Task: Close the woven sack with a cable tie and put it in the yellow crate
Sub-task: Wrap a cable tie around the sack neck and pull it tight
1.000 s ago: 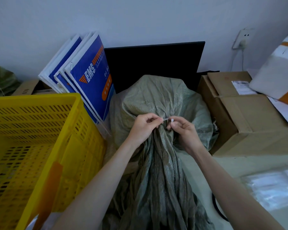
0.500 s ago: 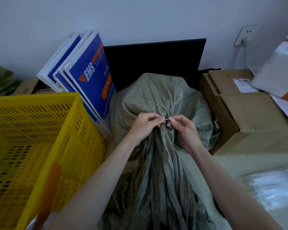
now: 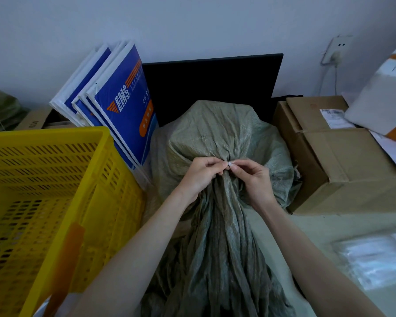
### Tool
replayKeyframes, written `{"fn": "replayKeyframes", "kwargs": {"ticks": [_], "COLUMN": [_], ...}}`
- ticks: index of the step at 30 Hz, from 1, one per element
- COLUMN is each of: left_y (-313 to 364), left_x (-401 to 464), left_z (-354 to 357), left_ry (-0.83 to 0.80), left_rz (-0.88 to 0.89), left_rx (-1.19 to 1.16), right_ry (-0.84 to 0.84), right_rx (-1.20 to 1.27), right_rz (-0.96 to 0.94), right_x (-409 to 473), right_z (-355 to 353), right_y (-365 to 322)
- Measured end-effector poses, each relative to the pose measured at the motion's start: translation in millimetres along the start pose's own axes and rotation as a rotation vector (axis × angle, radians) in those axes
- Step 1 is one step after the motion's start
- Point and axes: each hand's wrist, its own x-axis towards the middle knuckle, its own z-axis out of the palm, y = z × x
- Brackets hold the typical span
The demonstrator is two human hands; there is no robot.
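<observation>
- pinching going on right at the neck of the woven sack (image 3: 217,138): the left hand (image 3: 200,173) and right hand (image 3: 253,179) both have fingertips curled onto a tiny white cable tie (image 3: 230,164) where the fabric is gathered
- the sack is grey-green, crinkly woven plastic, bulging and boxy above the gathered neck, with the loose mouth end fanning out in long pleats toward the person
- it sits on the pale surface between the yellow crate (image 3: 55,179) on the left and a cardboard box (image 3: 343,165) on the right, not in the crate
- one crate, hard plastic with slotted lattice walls; can't really tell what's at the bottom of it
- about four glossy blue-and-white mailer envelopes (image 3: 121,101) lean upright just behind the crate
- one flat black panel (image 3: 210,85) stands against the wall behind the sack
- a white parcel with orange tape (image 3: 384,92) rests on the cardboard box
- clear plastic bags (image 3: 375,259) lie flat at the lower right, shiny and wrinkled
</observation>
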Motion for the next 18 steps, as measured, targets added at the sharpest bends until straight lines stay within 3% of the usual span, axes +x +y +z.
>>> {"fn": "replayKeyframes", "kwargs": {"ticks": [5, 11, 18], "left_y": [-10.1, -15.1, -22.8], "left_x": [2.2, -4.0, 0.2], "left_z": [-1.2, 3.0, 8.3], "left_ry": [0.082, 0.128, 0.178], "left_rz": [0.208, 0.464, 0.548], "left_rx": [0.251, 0.349, 0.429], "right_ry": [-0.044, -0.116, -0.227], "right_rx": [-0.099, -0.161, -0.112], "right_rz": [0.058, 0.166, 0.334], "right_x": [4.9, 9.9, 20.9], "right_z": [-9.2, -15.4, -24.6], "right_y": [-12.7, -22.4, -28.7]}}
